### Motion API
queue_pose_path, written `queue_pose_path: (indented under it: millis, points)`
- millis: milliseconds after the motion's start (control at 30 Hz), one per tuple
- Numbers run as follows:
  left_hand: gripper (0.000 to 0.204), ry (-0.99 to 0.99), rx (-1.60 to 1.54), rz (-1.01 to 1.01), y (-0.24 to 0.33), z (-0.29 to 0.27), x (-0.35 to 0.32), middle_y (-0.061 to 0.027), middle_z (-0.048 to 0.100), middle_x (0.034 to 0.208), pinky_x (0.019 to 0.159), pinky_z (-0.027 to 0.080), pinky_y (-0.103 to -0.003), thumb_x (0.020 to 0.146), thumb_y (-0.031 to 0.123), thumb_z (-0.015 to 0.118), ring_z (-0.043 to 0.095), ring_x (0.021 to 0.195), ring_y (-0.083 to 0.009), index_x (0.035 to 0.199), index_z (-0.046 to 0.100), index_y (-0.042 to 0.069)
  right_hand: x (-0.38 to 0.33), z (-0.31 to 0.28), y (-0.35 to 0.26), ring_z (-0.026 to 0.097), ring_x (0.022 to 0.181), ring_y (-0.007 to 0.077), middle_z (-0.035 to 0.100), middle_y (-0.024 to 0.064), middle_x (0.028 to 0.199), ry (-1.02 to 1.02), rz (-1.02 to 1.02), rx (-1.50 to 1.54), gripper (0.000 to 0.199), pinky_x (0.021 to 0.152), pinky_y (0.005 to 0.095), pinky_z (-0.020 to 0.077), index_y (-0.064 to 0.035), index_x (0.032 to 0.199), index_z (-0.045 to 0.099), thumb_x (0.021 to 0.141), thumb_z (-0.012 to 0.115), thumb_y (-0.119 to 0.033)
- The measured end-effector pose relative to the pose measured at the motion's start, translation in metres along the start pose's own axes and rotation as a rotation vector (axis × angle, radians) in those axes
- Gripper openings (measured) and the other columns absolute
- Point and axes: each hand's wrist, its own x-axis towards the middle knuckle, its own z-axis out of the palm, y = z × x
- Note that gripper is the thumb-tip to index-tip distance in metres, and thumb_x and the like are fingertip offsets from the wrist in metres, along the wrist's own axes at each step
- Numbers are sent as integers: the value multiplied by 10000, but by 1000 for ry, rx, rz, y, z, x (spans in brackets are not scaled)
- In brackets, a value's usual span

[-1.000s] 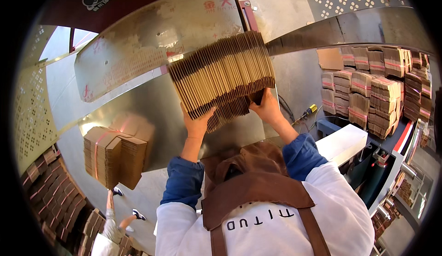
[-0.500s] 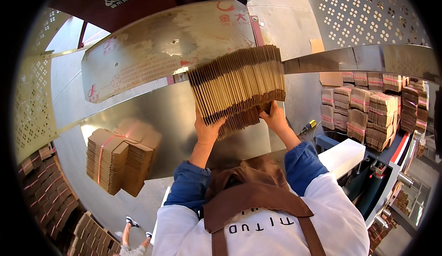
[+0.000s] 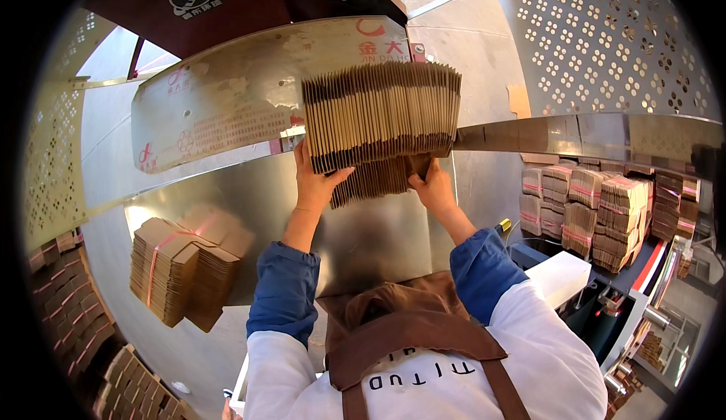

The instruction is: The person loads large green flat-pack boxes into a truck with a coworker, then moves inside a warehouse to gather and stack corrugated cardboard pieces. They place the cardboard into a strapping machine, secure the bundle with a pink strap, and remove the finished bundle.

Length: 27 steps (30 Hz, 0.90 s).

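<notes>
A long row of flat folded cardboard cartons (image 3: 382, 117), pressed side by side and standing on edge, is held between my two hands. My left hand (image 3: 314, 187) grips its left end, with the thumb against the near side. Around the right end, near the lower corner, my right hand (image 3: 433, 191) is closed; some of its fingers are hidden behind the cardboard. The row is over the far part of a shiny metal table (image 3: 378, 242). On the table's left lies a bundle of brown cartons (image 3: 174, 265) tied with pink string.
Behind the cartons stands a worn metal panel (image 3: 227, 106) with red print, below a dark red machine cover (image 3: 204, 4). Pink-tied carton bundles (image 3: 582, 201) are stacked at right, beside a white box (image 3: 558, 276). More bundles (image 3: 76, 306) stand at lower left.
My hands and the row of cartons have moved farther away from me, toward the metal panel, with my arms more stretched. A person at the lower left has mostly left the view.
</notes>
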Motion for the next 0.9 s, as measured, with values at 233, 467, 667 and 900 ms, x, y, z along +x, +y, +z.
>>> queue_pose_path:
  millis: [233,467,667,900]
  points:
    - [702,-28,-107,-99,5,-2,1,-142,451,1310,964,412,-471,636,291,809,398,1189,-394,1232,517,60,5,2,19,570,693,498,609,300,750,-25,-99,-64,651,631,538,468,33,1272,282,796,647,-222]
    - [673,-25,-109,-131,0,1,-6,-174,436,1303,956,421,-454,643,302,810,417,1196,-388,1208,537,59,9,-15,33,573,747,508,615,315,803,-120,-187,-117,728,667,546,472,32,1336,222,819,643,-259]
    - [867,58,-174,-176,12,-2,-4,-177,423,1293,975,410,-451,608,283,843,422,1191,-390,1320,409,44,11,-17,29,583,783,505,616,322,845,-124,-174,-114,632,684,538,479,33,1261,312,822,645,-277]
    - [935,101,-161,-128,5,-2,-7,-210,362,1346,994,413,-451,626,272,843,428,1211,-398,1366,334,15,9,-17,16,621,801,469,627,299,852,-132,-155,-44,452,663,458,501,54,1160,407,820,615,-157]
